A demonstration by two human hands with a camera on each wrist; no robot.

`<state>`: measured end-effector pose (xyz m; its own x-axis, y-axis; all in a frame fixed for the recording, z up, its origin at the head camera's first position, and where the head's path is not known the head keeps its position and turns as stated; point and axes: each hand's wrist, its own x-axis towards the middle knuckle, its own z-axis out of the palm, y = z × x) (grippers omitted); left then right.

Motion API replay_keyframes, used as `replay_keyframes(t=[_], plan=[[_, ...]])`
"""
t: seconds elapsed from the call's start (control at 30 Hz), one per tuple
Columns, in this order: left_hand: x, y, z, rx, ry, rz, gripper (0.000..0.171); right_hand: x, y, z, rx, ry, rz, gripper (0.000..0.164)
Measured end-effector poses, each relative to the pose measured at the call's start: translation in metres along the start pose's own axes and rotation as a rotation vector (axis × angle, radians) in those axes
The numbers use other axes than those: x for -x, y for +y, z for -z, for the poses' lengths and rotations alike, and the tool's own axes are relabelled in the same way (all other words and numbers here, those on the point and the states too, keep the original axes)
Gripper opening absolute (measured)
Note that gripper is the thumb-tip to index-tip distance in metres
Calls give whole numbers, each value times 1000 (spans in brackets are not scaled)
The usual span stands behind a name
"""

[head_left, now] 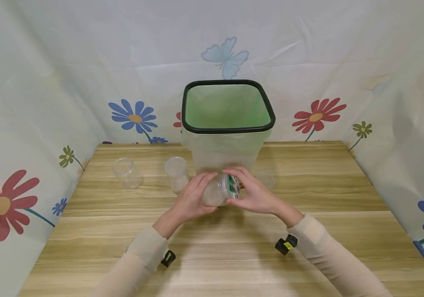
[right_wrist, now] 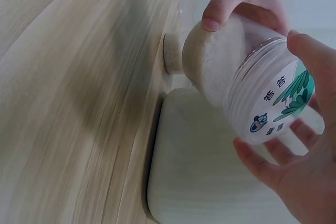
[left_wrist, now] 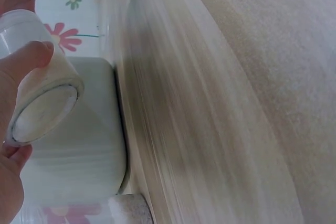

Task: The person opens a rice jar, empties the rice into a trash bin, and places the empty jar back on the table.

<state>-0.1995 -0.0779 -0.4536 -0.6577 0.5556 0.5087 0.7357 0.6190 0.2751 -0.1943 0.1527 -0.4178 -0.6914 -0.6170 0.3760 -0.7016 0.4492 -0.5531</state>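
Note:
In front of the bin, both hands hold a clear plastic jar (head_left: 213,194) tilted on its side, partly filled with a pale grainy or powdery material (right_wrist: 223,61). My left hand (head_left: 193,197) grips the jar's body near its base, thumb and fingers on opposite sides. The fingers of my right hand (head_left: 254,194) curl round the rim of its lid (right_wrist: 283,100), which bears a green leaf label with dark characters. The lid sits on the jar's mouth and faces right. In the left wrist view the round base (left_wrist: 46,114) shows.
A pale green bin with a black rim (head_left: 228,130) stands behind the hands. To the left are a clear jar (head_left: 127,173) and another jar (head_left: 177,175) with pale contents. A clear round lid (head_left: 265,180) lies right of the bin. Flowered cloth (head_left: 133,74) surrounds the wooden table (head_left: 212,255).

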Motion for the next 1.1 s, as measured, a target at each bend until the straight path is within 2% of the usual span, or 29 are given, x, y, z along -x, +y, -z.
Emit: replay_keyframes(t=[0.23, 0.47, 0.63, 0.9, 1.1], plan=[[0, -1, 2, 6, -26, 15, 96, 1, 3, 0, 1, -11, 57, 76], [1, -3, 2, 27, -29, -4, 96, 2, 4, 0, -12, -33, 56, 76], [3, -5, 2, 32, -30, 7, 98, 4, 4, 2, -26, -7, 68, 77], [3, -7, 3, 38, -32, 44, 96, 7, 6, 3, -17, 8, 38, 78], [7, -9, 2, 30, -27, 69, 95, 13, 9, 8, 36, 23, 10, 79]])
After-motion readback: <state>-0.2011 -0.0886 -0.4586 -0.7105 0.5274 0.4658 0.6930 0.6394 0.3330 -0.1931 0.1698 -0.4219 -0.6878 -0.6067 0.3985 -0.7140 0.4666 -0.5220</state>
